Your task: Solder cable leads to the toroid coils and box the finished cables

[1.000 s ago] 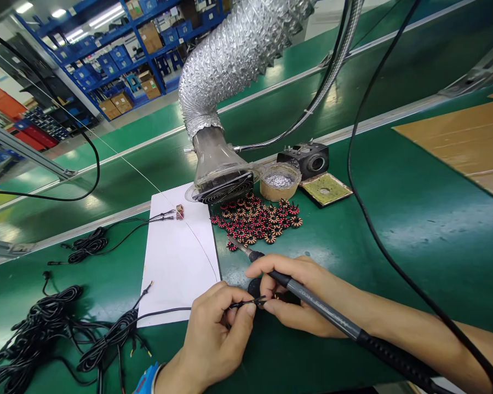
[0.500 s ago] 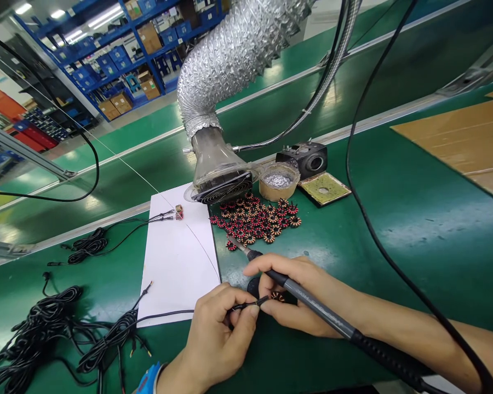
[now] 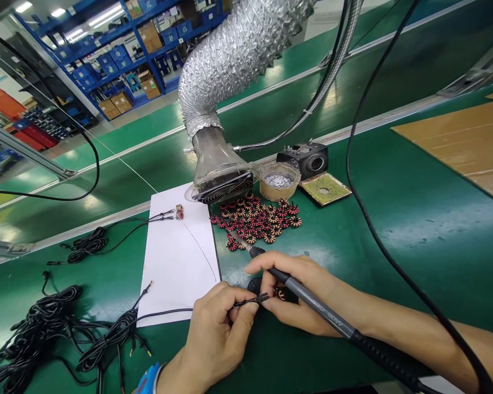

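Note:
In my left hand (image 3: 217, 334), thumb and forefinger pinch the end of a black cable (image 3: 164, 313), whose dark sleeved tip (image 3: 263, 297) sticks out to the right. My right hand (image 3: 312, 293) holds a soldering iron (image 3: 318, 307) slantwise, its metal tip pointing up-left toward a heap of wound ring coils (image 3: 257, 219). The thumb and fingertips of this hand come together beside the cable tip. Another ring coil (image 3: 279, 294) shows at these fingers; whether they grip it, I cannot tell.
A fume extractor hood (image 3: 222, 169) hangs over the coils. Behind stand a solder-flecked round bowl (image 3: 279, 183), an iron holder (image 3: 312, 158) and a yellow sponge tray (image 3: 325, 189). White board (image 3: 176, 273) lies left, bundled black cables (image 3: 36, 334) beyond it. Cardboard (image 3: 456, 142) lies right.
My right fingertips have drawn slightly right from the cable end, and more of its dark tip shows. The iron has shifted slightly to the right.

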The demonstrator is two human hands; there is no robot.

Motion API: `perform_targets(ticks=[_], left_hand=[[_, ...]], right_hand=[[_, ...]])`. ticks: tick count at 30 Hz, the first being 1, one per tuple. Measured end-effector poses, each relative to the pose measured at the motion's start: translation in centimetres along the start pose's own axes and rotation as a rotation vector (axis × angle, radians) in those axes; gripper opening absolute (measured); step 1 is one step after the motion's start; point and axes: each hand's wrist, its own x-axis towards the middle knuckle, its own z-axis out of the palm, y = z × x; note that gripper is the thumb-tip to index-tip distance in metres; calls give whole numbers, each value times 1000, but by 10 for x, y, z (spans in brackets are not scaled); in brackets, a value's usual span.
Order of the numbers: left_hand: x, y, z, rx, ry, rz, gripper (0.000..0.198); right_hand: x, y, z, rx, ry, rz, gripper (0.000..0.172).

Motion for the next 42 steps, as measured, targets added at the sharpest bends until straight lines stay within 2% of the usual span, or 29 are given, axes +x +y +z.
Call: perform_targets(ticks=[3,6,9,12,17,24,29,32,35,42], left_hand=[[0,0,1,20,2,18,15],[1,0,-1,13,-5,3,15],[1,2,-2,-1,-4,-23,16],[1,3,-4,-13,-6,-50,16],[0,2,-4,-55,0,-79,16],[-1,2,-4,-101,1,-112,16],[-2,1,-4,-107,5,-109,16],[-2,1,-3,-88,9,-97,16],[-1,2,-2,-71,11,-96,17],[-1,2,-1,-21,6,-63,15]], right_hand=[[0,-1,0,1,1,9,39],[0,0,-2,25,-52,12,47],[-1,3,-3,11,-118,-39,55],[-1,6,-4,-12,-125,-74,54],[-2,10,-2,79,-141,-15,59],[-2,17,3,325,-161,94,63],[-2,16,4,401,-167,108,62],[-3,13,4,353,-139,50,60],[-4,10,3,242,-51,-62,58],[-3,12,5,-21,108,-288,41]])
